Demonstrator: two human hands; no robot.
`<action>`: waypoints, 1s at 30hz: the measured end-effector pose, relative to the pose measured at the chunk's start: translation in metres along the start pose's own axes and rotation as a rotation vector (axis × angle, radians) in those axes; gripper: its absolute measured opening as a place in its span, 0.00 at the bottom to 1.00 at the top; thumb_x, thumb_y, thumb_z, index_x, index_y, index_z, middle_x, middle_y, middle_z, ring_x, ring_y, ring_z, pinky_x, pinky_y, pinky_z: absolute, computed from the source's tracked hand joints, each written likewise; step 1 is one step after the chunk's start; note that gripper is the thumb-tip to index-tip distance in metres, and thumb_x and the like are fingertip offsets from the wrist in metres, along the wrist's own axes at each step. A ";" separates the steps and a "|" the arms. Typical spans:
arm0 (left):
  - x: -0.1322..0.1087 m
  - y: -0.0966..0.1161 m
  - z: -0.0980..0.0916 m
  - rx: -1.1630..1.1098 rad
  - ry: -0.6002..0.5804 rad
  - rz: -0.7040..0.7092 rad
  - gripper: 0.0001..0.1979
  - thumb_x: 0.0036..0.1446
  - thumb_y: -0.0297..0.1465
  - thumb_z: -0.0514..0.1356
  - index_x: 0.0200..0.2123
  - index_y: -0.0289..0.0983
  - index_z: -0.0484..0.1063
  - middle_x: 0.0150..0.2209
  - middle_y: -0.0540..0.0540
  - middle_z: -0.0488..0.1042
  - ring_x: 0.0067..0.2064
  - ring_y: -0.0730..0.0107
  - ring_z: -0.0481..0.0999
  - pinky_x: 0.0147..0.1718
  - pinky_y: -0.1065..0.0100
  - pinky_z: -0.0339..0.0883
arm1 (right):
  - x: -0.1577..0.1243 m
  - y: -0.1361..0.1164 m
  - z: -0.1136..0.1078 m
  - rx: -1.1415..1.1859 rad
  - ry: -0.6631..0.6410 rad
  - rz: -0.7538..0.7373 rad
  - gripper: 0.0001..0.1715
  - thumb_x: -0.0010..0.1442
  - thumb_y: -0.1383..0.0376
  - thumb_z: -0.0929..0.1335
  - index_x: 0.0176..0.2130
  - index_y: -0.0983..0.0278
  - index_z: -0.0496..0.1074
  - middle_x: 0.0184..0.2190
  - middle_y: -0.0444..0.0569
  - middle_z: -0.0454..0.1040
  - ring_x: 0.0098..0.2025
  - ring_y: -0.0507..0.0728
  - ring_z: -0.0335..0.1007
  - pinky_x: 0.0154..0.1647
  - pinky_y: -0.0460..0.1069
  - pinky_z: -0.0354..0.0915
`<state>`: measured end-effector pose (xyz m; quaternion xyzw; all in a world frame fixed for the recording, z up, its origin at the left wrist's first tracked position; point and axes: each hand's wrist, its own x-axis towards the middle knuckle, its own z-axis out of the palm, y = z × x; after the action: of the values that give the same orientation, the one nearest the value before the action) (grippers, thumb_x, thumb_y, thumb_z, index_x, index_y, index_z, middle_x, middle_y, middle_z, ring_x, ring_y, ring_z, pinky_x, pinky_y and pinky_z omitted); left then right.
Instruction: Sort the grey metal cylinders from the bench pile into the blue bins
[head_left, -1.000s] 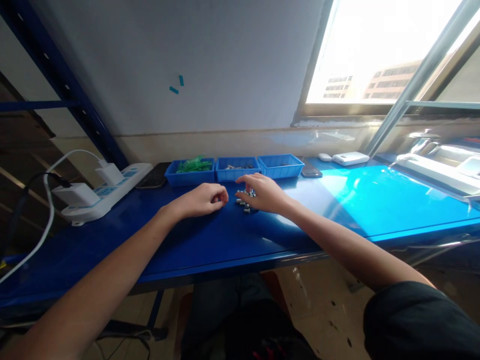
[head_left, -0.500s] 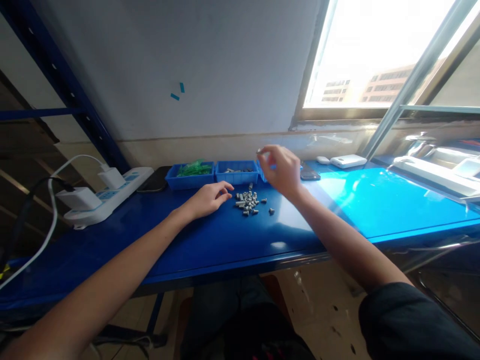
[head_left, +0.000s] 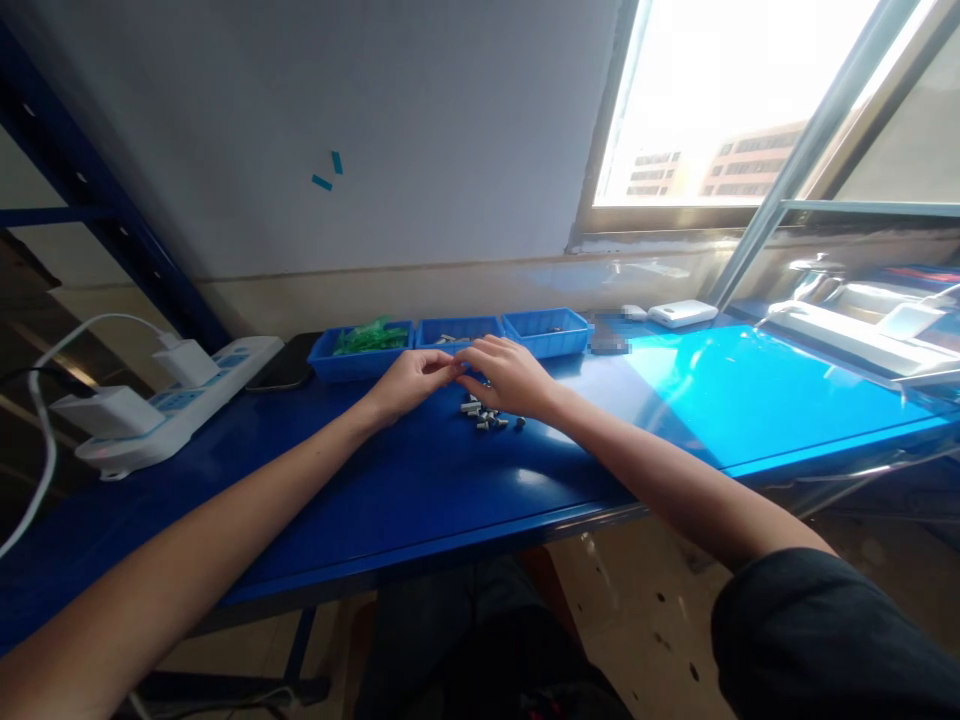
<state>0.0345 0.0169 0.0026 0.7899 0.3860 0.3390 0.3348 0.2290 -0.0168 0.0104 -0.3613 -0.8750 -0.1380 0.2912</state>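
My left hand point(head_left: 413, 383) is closed, thumb and forefinger pinched. Its fingertips meet those of my right hand point(head_left: 508, 375) just above the table. The right fingers are also pinched; whatever sits between the two sets of fingertips is too small and covered to make out. Below and behind the right hand lies a loose pile of small metal screws point(head_left: 491, 420), with some longer cylindrical pieces among them. Part of the pile is hidden by that hand. One screw point(head_left: 520, 423) lies slightly apart on the right.
Three blue bins line the back: one with green pieces point(head_left: 371, 337), a middle bin point(head_left: 459, 325) with small parts, and a right bin point(head_left: 546, 333). A power strip point(head_left: 180, 405) with plugs and a dark phone point(head_left: 281, 362) lie left. A white device point(head_left: 681, 313) is at right.
My right hand, raised by the right bin with a small metal piece in its fingertips, has come down and left to meet my left hand. The left fingers have closed into a pinch.
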 end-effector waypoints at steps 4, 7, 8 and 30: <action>-0.001 0.011 0.004 -0.261 -0.062 -0.017 0.24 0.50 0.50 0.63 0.32 0.33 0.75 0.29 0.46 0.73 0.28 0.73 0.67 0.27 0.72 0.58 | -0.001 -0.003 -0.006 0.065 0.066 -0.038 0.10 0.66 0.63 0.61 0.42 0.64 0.70 0.36 0.53 0.74 0.39 0.57 0.67 0.42 0.51 0.62; -0.006 0.013 0.008 -0.361 -0.069 -0.035 0.25 0.54 0.51 0.59 0.38 0.34 0.75 0.34 0.44 0.75 0.32 0.70 0.70 0.29 0.71 0.61 | -0.002 -0.002 -0.016 0.108 0.156 0.020 0.11 0.67 0.63 0.60 0.39 0.62 0.70 0.34 0.51 0.74 0.37 0.56 0.66 0.43 0.51 0.63; -0.009 0.013 0.008 -0.326 -0.065 -0.029 0.25 0.55 0.51 0.58 0.40 0.34 0.75 0.35 0.43 0.76 0.34 0.69 0.71 0.30 0.70 0.62 | -0.002 -0.001 -0.021 0.105 0.210 0.060 0.12 0.68 0.63 0.59 0.39 0.62 0.70 0.34 0.51 0.73 0.37 0.56 0.67 0.43 0.51 0.64; -0.023 0.012 0.005 0.101 0.036 0.089 0.25 0.63 0.48 0.48 0.39 0.34 0.74 0.34 0.44 0.76 0.36 0.63 0.74 0.39 0.65 0.67 | -0.006 -0.013 -0.013 -0.047 0.141 0.067 0.15 0.67 0.58 0.61 0.40 0.64 0.72 0.33 0.51 0.74 0.37 0.57 0.68 0.40 0.50 0.61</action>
<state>0.0319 -0.0090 0.0029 0.8159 0.3733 0.3478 0.2720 0.2283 -0.0350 0.0171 -0.3866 -0.8362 -0.1737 0.3481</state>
